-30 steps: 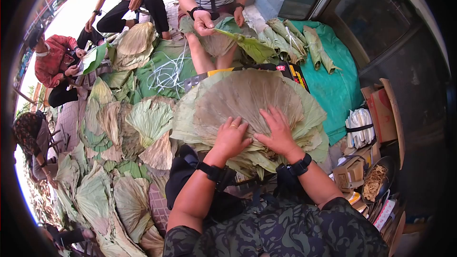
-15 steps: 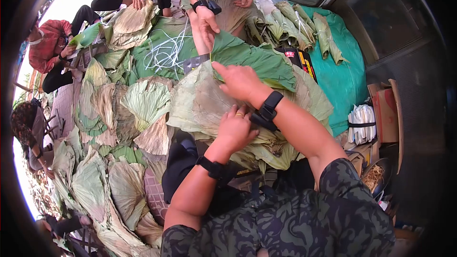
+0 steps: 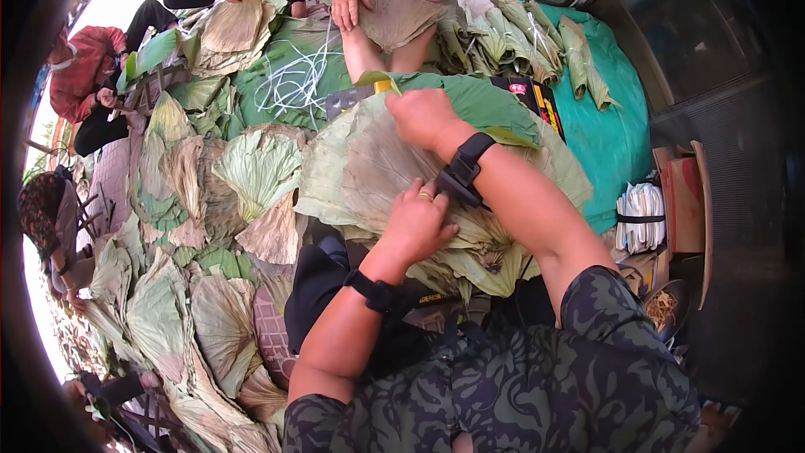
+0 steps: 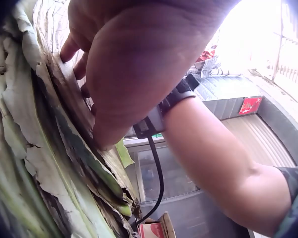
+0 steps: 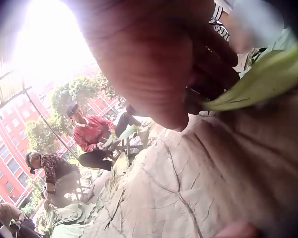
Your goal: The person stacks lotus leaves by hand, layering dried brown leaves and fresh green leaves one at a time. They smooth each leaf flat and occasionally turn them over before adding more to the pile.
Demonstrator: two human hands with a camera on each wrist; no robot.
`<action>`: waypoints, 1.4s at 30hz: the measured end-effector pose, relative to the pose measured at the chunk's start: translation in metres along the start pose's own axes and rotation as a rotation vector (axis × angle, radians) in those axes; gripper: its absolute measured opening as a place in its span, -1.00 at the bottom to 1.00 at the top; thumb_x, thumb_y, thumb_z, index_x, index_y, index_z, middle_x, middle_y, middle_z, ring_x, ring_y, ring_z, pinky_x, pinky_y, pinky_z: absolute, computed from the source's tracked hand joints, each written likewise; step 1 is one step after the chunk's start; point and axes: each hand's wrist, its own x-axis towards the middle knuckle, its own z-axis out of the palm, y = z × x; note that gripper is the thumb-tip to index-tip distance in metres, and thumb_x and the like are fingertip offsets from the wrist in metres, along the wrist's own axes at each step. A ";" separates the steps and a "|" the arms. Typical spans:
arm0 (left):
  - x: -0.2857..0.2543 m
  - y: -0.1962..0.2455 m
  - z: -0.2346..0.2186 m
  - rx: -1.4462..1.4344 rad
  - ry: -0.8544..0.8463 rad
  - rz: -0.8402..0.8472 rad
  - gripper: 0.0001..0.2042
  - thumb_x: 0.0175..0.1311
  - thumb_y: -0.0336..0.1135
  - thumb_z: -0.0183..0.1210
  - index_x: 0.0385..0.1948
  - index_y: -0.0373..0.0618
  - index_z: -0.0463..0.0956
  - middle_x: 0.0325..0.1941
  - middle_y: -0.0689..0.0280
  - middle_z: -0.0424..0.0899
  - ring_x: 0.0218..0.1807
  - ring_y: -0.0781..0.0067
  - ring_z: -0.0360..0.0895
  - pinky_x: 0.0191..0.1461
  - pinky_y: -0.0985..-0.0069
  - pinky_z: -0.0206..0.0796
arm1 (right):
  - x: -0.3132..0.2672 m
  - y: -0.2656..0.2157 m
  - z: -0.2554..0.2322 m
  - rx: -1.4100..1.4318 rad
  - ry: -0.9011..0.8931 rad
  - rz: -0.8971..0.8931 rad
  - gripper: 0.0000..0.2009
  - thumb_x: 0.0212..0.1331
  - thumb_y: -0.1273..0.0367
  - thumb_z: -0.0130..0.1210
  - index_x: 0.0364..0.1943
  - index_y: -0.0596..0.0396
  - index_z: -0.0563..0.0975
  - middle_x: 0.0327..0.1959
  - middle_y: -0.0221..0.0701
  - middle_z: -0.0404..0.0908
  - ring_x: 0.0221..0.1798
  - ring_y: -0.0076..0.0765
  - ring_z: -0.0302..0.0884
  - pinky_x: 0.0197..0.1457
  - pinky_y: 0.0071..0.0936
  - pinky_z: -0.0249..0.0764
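Note:
A thick stack of dried, grey-brown lotus leaves [image 3: 331,172] lies in front of me, its layered edges [image 4: 30,119] filling the left of the left wrist view. On top of it my left hand [image 3: 417,222] rests, fingertips touching the brown surface. My right hand [image 3: 425,122] pinches the near edge of a greener lotus leaf [image 3: 495,109] at the far side of the stack. In the right wrist view that leaf's yellow-green fold [image 5: 268,82] comes out from my fingers, just over the veined top leaf [image 5: 159,198]. My palm hides the grip itself.
Opposite sits a person, hands [image 3: 345,4] over a brown leaf on the lap. White string [image 3: 293,84] lies on a green sheet. Tied leaf bundles [image 3: 587,67] rest on a teal tarp [image 3: 625,134]. Loose leaves [image 3: 159,310] spread leftward; a cardboard box [image 3: 683,201] stands right.
The person opposite held out the greener leaf and has let it go. My right hand left the stack, reached forward and took its edge; the leaf now lies over the stack's far side.

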 end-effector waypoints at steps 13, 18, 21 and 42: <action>0.002 0.009 -0.005 -0.668 0.172 -0.066 -0.58 0.10 -0.21 0.19 -0.06 -0.29 0.41 -0.07 -0.02 0.50 -0.04 0.07 0.46 0.05 0.38 0.30 | -0.154 0.075 -0.135 1.545 1.166 0.405 -0.82 0.20 0.49 -0.13 -0.15 0.17 0.44 -0.29 -0.32 0.53 -0.35 -0.34 0.56 -0.34 -0.48 0.59; 0.004 -0.004 0.009 -1.851 0.110 -0.101 -0.34 0.14 0.06 0.13 0.19 -0.14 0.15 0.08 0.03 0.39 0.10 0.19 0.40 0.14 0.33 0.27 | -0.201 0.008 -0.036 1.883 0.970 0.786 -0.81 0.15 0.54 -0.10 -0.14 0.16 0.33 -0.29 -0.31 0.45 -0.40 -0.32 0.52 -0.37 -0.40 0.60; 0.008 -0.020 0.012 -2.078 0.238 -0.145 -0.28 0.12 0.11 0.13 0.19 -0.19 0.10 0.10 0.03 0.37 0.07 0.16 0.41 0.11 0.31 0.32 | -0.212 -0.023 0.003 1.829 0.780 0.937 -0.77 0.12 0.51 -0.01 -0.12 0.18 0.34 -0.35 -0.34 0.45 -0.41 -0.41 0.52 -0.45 -0.54 0.53; 0.030 -0.032 0.015 -2.107 0.309 -0.342 -0.60 0.30 -0.30 -0.13 0.14 -0.25 0.19 0.18 0.15 0.36 0.21 0.16 0.30 0.32 0.20 0.07 | -0.235 0.025 0.022 0.559 0.614 0.595 -0.70 0.00 0.47 0.05 -0.11 0.06 0.45 -0.38 -0.39 0.52 -0.46 -0.36 0.50 -0.40 -0.44 0.43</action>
